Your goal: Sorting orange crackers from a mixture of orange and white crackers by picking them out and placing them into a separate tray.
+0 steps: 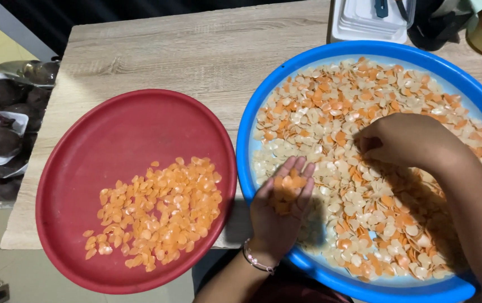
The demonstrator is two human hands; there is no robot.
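Two round trays lie side by side on a pale wood-grain table (pixel 196 50), their rims touching or nearly so. The red tray (pixel 112 134) on the left carries one loose heap of orange chips (pixel 156 216), too many to count, gathered in its near half. The blue tray (pixel 448 73) on the right is covered almost wall to wall with mixed cream and orange chips (pixel 330 112), likewise beyond counting.

Two hands are at work, both over the blue tray. The left hand (pixel 281 210) is held palm up at the tray's near left rim, fingers together and slightly cupped, with a small batch of orange chips, roughly a dozen, resting in the palm. One beaded bracelet (pixel 256 261) circles that wrist. The right hand (pixel 403 140) lies palm down on the mixed chips, fingers curled in on them; whether it pinches any cannot be told.

One white lidded container (pixel 364 22) stands at the far edge of the table.
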